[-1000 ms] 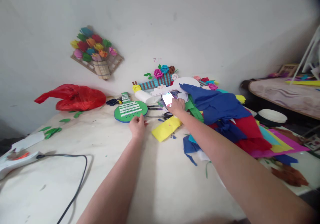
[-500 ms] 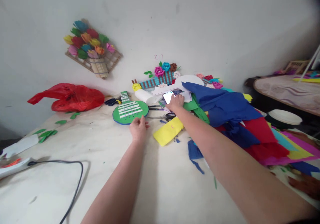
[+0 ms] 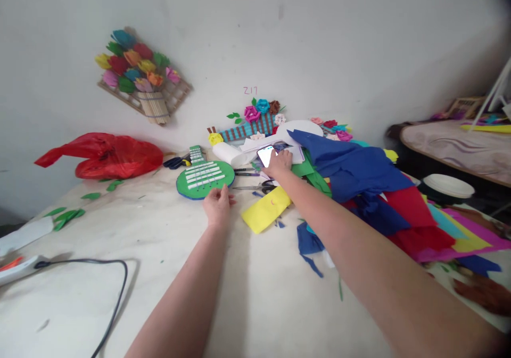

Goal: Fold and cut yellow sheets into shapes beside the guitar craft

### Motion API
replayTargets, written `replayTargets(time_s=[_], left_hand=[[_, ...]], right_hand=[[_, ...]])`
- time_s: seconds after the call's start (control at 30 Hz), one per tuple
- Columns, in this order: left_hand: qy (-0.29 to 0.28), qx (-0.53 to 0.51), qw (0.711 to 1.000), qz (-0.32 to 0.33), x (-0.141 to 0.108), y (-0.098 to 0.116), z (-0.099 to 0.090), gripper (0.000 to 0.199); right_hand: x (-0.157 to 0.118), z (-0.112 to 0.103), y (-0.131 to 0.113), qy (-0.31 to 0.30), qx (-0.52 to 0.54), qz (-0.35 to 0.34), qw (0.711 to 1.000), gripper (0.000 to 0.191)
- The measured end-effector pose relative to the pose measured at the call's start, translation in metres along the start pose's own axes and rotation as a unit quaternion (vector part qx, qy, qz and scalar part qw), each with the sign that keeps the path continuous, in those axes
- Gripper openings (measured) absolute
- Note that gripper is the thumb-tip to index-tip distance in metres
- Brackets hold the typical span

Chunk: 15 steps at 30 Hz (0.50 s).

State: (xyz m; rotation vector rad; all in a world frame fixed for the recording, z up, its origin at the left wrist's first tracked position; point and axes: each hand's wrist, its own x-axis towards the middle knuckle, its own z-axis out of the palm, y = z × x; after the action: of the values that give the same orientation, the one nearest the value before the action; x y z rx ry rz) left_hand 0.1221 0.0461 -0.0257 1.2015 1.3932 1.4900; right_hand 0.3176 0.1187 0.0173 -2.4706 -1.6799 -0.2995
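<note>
My right hand [image 3: 280, 163] reaches over a phone [image 3: 266, 156] with a lit screen that lies among papers at the back of the table; its fingers are partly spread and one digit touches the screen's right side. Loosely curled, my left hand [image 3: 218, 203] rests on the table with nothing visible in it. Just beyond it is a round green craft piece [image 3: 207, 190] with a blue edge, white strips and a narrow neck, like a small guitar. Between my hands lie a folded yellow paper [image 3: 265, 211] and black-handled scissors [image 3: 268, 186], partly covered by the paper.
Blue crepe paper [image 3: 355, 174] and coloured sheets [image 3: 459, 230] pile up on the right. A red plastic bag [image 3: 115, 158], green paper leaves [image 3: 69, 217] and a power strip [image 3: 22, 273] with a black cable lie left. Paper flowers [image 3: 251, 114] stand by the wall.
The view has shifted slightly, so most things appear a little further left. Both hands keep nearly the same places, the right one still at the phone.
</note>
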Motion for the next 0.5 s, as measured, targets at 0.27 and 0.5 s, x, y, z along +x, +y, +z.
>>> replayTargets(time_s=[0.27, 0.5], left_hand=[[-0.003, 0.009, 1.000, 0.006, 0.000, -0.001, -0.001, 0.030], [-0.003, 0.020, 1.000, 0.008, 0.001, -0.001, -0.003, 0.030]], right_hand=[[0.005, -0.011, -0.001, -0.077, -0.021, 0.006, 0.997, 0.085], [0.015, -0.020, -0.002, -0.192, -0.001, -0.018, 0.981, 0.094]])
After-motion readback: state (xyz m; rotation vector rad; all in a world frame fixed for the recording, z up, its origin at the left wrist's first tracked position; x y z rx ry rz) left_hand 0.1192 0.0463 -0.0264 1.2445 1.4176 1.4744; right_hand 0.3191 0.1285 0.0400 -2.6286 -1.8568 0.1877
